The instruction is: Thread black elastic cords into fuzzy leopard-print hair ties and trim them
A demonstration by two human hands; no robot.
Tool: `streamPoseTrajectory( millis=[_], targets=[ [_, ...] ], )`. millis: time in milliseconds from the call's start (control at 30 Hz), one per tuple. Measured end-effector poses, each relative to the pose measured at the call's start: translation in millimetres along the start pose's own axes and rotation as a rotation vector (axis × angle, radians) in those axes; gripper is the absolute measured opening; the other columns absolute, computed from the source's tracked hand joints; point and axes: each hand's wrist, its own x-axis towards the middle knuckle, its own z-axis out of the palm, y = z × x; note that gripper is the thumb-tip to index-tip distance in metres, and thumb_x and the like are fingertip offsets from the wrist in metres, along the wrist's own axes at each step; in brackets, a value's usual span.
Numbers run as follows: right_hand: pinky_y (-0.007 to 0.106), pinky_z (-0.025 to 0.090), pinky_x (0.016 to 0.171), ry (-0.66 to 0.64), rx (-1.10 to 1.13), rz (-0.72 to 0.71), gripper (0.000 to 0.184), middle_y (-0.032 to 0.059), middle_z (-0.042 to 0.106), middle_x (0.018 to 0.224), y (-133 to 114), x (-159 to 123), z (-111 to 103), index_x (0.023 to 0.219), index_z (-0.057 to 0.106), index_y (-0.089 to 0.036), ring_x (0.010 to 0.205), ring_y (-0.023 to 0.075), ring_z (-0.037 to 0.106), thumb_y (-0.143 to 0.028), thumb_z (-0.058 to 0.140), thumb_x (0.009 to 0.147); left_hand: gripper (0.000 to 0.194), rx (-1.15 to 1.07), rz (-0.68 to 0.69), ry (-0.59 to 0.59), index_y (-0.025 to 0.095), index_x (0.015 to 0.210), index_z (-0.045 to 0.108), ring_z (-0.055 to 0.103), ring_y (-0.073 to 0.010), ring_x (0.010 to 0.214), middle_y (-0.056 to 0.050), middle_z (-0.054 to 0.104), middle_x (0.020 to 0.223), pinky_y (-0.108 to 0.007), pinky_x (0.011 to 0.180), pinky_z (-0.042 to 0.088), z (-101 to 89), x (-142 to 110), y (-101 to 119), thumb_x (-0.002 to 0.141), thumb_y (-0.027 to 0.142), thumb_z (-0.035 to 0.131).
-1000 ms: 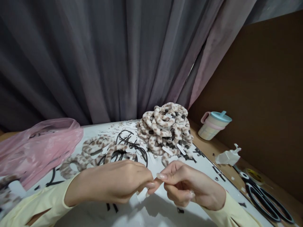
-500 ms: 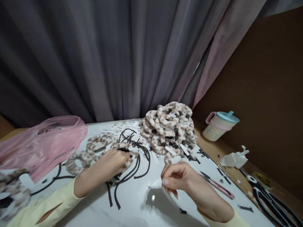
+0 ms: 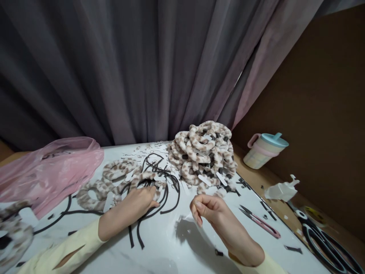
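My left hand (image 3: 139,199) reaches down onto a spotted plush ring (image 3: 145,176) and the tangle of black cords (image 3: 171,182) around it. Its thumb stands apart from the index finger; the other fingertips are partly hidden. Above the white tabletop, my right hand (image 3: 211,209) is closed in a pinch, thumb against the fingers. Whatever it pinches is too fine to make out. Just behind this hand rises a big pile of brown-spotted cream plush rings (image 3: 203,152) with white tags. More such rings (image 3: 97,192) lie left of my left hand.
Pink-handled snips (image 3: 261,222) lie right of my right hand, with large black scissors (image 3: 325,243) farther right. A lidded cup (image 3: 265,150) and a white crumpled packet (image 3: 282,190) stand beyond the table edge. A pink plastic bag (image 3: 57,167) spreads at left; small metal pieces (image 3: 145,148) lie scattered behind.
My hands were close together in front; the left has moved away to the left, onto the plush ring and cords. The right stays pinched, and the snips beside it have come into view.
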Motion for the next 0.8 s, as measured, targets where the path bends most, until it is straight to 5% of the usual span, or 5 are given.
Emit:
streamPoseTrajectory(
  millis=[333,600,800],
  targets=[
    [0.027,0.042,0.065,-0.069,0.090,0.027,0.031,0.0022,0.061,0.061,-3.6,-1.5,1.7,0.073,0.067,-0.012,0.057,0.0111,0.053,-0.043,0.068,0.073,0.020,-0.065,0.025,-0.048,0.018,0.080,0.050,0.060,-0.0218,0.075,-0.006,0.060,0.084,-0.029,0.064,0.042,-6.6,0.5,-8.9,0.090,0.030,0.037],
    [0.028,0.044,0.072,-0.108,0.077,0.034,0.027,0.0032,0.063,0.064,-6.7,-3.3,1.5,0.076,0.070,-0.013,0.063,0.0124,0.056,-0.039,0.065,0.077,0.020,-0.036,0.024,0.035,0.017,0.100,0.049,0.058,-0.0242,0.094,-0.014,0.045,0.124,-0.032,0.072,0.047,-5.6,-4.6,-11.2,0.084,0.020,0.037],
    [0.028,0.045,0.072,-0.081,0.069,0.020,0.023,0.0023,0.064,0.062,-3.3,-2.8,0.8,0.073,0.072,-0.013,0.060,0.0116,0.056,-0.036,0.067,0.076,0.016,0.077,0.004,0.036,0.016,0.095,0.050,0.058,-0.0221,0.085,-0.011,0.051,0.106,-0.032,0.070,0.046,-22.2,-4.5,-6.6,0.086,0.018,0.037]
  ],
)
